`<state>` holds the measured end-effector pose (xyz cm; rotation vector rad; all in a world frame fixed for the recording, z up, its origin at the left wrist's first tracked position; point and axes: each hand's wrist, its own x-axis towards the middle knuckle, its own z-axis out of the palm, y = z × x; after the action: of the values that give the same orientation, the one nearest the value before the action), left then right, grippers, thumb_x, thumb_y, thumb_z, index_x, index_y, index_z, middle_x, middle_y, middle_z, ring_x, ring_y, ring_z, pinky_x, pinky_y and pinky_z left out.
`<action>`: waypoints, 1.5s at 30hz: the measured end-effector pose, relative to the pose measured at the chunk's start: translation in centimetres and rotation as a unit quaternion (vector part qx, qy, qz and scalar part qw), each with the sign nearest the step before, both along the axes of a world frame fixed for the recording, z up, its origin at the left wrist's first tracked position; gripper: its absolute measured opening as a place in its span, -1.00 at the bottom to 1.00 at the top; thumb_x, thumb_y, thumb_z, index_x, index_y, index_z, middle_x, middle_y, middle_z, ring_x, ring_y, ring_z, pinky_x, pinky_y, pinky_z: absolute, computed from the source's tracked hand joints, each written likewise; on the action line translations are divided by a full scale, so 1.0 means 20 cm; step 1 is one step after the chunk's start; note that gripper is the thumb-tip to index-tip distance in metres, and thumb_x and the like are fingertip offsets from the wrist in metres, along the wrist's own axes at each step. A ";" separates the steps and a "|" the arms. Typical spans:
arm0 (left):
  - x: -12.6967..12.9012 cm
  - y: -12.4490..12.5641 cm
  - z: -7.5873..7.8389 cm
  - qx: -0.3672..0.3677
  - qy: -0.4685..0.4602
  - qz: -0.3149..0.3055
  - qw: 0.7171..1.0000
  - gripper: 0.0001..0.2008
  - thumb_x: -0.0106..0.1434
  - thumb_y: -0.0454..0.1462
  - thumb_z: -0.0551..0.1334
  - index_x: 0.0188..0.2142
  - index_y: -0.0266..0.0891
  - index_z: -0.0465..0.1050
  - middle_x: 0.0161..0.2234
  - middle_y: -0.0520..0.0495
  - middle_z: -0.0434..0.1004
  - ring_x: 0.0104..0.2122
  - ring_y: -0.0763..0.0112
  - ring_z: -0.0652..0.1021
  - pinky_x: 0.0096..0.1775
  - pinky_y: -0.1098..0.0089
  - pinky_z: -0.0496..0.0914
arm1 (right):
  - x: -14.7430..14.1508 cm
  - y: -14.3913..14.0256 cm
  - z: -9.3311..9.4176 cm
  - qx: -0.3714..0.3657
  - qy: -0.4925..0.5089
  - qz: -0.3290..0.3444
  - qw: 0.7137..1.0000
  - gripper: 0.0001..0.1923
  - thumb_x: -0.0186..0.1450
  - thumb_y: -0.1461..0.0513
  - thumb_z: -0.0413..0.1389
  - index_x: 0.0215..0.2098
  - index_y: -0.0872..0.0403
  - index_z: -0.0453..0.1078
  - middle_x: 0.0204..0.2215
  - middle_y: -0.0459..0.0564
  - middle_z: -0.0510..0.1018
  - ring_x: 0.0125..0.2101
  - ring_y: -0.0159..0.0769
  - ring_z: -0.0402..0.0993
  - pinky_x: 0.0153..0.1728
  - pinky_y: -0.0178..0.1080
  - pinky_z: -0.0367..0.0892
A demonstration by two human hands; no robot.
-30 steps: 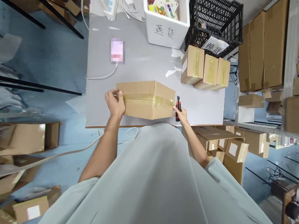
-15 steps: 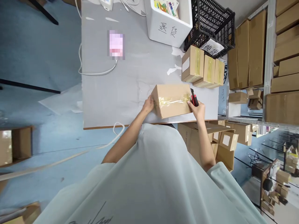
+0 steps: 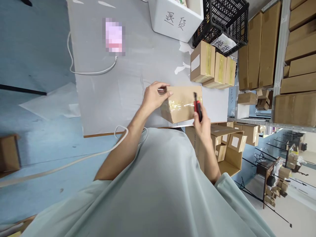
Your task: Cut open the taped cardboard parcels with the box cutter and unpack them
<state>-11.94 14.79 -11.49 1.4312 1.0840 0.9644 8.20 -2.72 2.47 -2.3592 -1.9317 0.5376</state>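
A taped cardboard box (image 3: pixel 181 104) sits near the front right edge of the grey table (image 3: pixel 106 98). My left hand (image 3: pixel 154 96) grips the box's left end, fingers over its top edge. My right hand (image 3: pixel 202 124) holds a red and black utility knife (image 3: pixel 197 107), its tip up over the clear tape running across the box's near face.
Three small taped boxes (image 3: pixel 213 67) stand behind on the right. A white foam bin (image 3: pixel 176 19) and a black plastic crate (image 3: pixel 222 19) sit at the back. A white cable (image 3: pixel 91 71) crosses the table's left part. Shelves of cartons (image 3: pixel 293 65) are to the right, open cartons (image 3: pixel 232 141) below.
The box has been turned end-on and shifted toward the table's right side. My left hand moved onto its top left corner. My right hand brought the knife in front of the taped face.
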 end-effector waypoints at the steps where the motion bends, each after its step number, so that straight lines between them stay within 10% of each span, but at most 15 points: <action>1: -0.01 0.00 0.00 -0.003 -0.003 -0.003 1.000 -0.57 0.32 -0.12 0.52 0.14 -0.16 0.71 0.14 -0.13 0.65 0.05 0.05 0.73 0.23 -0.06 0.67 | -0.07 -0.01 0.01 -0.010 0.020 0.005 1.000 -0.31 0.72 0.09 -0.26 0.76 -0.02 -0.03 0.46 0.23 0.57 0.32 0.05 0.66 0.17 0.01 0.61; 11: -0.02 0.00 0.08 -0.001 0.031 0.002 1.000 -0.65 0.30 -0.11 0.50 0.06 -0.11 0.74 0.08 -0.11 0.73 0.05 0.14 0.72 0.15 0.16 0.68 | -0.33 0.06 -0.03 -0.007 0.106 -0.014 0.994 -0.38 0.70 0.16 -0.03 0.68 -0.05 0.24 0.45 0.09 0.60 0.27 0.00 0.74 0.19 -0.11 0.63; 21: -0.01 -0.01 0.07 0.001 0.030 0.003 1.000 -0.65 0.31 -0.14 0.49 0.07 -0.11 0.72 0.09 -0.12 0.73 0.06 0.15 0.72 0.14 0.18 0.66 | -0.44 0.06 0.08 -0.085 -0.007 -0.010 0.996 -0.35 0.72 0.18 -0.16 0.73 0.09 0.10 0.12 0.19 0.81 -0.01 0.03 0.81 0.02 -0.12 0.61; 45: 0.01 -0.05 0.08 -0.013 0.030 0.022 0.999 -0.66 0.31 -0.15 0.46 0.06 -0.11 0.74 0.05 -0.09 0.74 0.04 0.13 0.73 0.11 0.17 0.68 | -0.65 0.15 0.26 -0.265 -0.136 0.003 0.955 -0.14 0.61 0.38 -0.06 0.79 0.09 -0.24 0.05 0.32 0.77 -0.03 -0.01 0.81 0.10 -0.01 0.64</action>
<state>-11.73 13.77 -9.90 1.4286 1.1718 0.9397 -4.78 0.38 7.72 -2.8808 -2.1173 0.8663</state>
